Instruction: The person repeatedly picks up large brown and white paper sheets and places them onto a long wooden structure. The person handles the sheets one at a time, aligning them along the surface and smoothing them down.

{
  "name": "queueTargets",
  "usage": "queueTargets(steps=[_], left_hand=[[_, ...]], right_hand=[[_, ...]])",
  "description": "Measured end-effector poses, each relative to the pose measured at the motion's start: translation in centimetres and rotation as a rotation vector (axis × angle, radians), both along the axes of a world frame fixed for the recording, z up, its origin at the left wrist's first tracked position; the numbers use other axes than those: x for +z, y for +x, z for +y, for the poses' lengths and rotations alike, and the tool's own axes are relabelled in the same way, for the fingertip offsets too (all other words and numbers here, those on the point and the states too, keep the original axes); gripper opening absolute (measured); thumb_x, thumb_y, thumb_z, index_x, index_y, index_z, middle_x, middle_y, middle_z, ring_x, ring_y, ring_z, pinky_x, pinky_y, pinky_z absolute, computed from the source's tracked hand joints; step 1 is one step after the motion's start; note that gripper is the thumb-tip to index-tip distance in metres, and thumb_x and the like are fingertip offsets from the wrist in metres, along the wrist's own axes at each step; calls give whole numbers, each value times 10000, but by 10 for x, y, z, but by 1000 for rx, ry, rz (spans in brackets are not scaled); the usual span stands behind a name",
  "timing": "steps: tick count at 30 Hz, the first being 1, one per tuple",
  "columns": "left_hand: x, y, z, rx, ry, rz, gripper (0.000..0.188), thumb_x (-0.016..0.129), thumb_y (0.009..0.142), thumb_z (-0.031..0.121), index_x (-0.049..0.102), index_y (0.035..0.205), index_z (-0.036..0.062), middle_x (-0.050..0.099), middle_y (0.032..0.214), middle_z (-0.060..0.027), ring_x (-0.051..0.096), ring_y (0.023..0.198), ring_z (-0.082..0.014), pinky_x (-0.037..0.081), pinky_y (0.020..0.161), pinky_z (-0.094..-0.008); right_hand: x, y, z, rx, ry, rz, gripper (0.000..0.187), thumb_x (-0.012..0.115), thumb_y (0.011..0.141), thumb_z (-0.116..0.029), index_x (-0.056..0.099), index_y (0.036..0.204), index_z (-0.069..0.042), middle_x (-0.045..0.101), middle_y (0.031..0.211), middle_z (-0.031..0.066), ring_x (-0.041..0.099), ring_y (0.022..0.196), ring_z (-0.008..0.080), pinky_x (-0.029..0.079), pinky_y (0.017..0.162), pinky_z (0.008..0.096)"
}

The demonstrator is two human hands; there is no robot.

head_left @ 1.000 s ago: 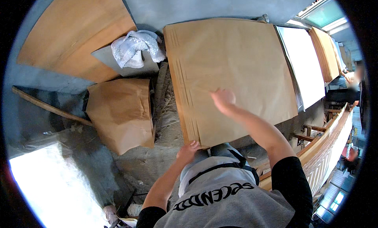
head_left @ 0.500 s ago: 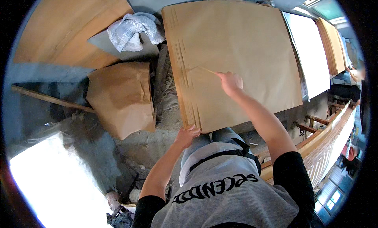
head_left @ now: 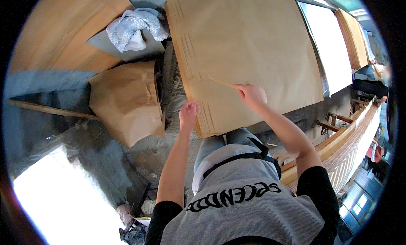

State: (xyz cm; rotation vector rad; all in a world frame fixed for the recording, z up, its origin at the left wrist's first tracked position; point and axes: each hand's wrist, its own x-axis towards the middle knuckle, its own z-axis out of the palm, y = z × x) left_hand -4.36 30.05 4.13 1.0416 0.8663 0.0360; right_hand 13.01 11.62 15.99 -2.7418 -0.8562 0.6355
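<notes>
A large stack of brown paper sheets (head_left: pixel 253 50) lies in front of me, with several short marks or creases along its left border. My right hand (head_left: pixel 253 96) is over the middle of the stack, its fingers closed on a thin pale stick (head_left: pixel 220 81) that points left toward that border. At the lower left edge of the paper is my left hand (head_left: pixel 189 114), with its fingers curled in. Whether anything is between those fingers is hidden.
Left of the stack, folded brown paper (head_left: pixel 124 99) hangs beside a wooden strip (head_left: pixel 53 109). A white cloth (head_left: pixel 135 29) lies beyond it. White sheets (head_left: pixel 327 46) and another tan stack (head_left: pixel 353 39) stand to the right, with a long wooden frame (head_left: pixel 338 147) nearer me. Another person's arm (head_left: pixel 379 73) shows far right.
My left hand has left the near left corner of the stack and moved up along its left edge. My right hand keeps the stick, which has shifted slightly down and lies flatter.
</notes>
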Motion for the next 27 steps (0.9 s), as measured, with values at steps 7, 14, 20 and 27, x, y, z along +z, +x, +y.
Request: queueTargets(steps=[7, 14, 20, 27], left_hand=[[-55, 53, -13, -84, 314, -85, 183, 610, 772, 115, 573, 933, 36, 576, 857, -43, 543, 791, -135, 457, 704, -259], [-56, 16, 5, -37, 175, 32, 264, 589, 807, 155, 495, 1033, 57, 538, 915, -54, 533, 787, -145, 432, 546, -241], [-21, 21, 20, -252, 108, 282, 275, 554, 837, 240, 499, 1018, 40, 536, 854, -43, 503, 657, -128, 386, 469, -256], [-10, 5, 7, -187, -47, 250, 243, 502, 873, 210, 523, 1021, 18, 517, 686, -36, 451, 521, -111, 359, 434, -275]], right_hand=[[-46, -33, -115, -329, -76, 66, 151, 503, 777, -267, 626, 812, -187, 608, 698, 72, 580, 611, 263, 452, 519, 386], [-19, -74, -94, -383, 13, 161, 263, 449, 835, -266, 548, 1078, -289, 610, 769, 91, 584, 659, 299, 467, 581, 419], [-6, -75, -77, -490, 133, 184, 252, 452, 826, -247, 574, 1046, -261, 618, 834, 109, 582, 765, 316, 456, 631, 433], [-18, -78, -76, -475, 88, 176, 241, 462, 824, -256, 582, 1031, -290, 619, 813, 107, 590, 725, 313, 458, 603, 437]])
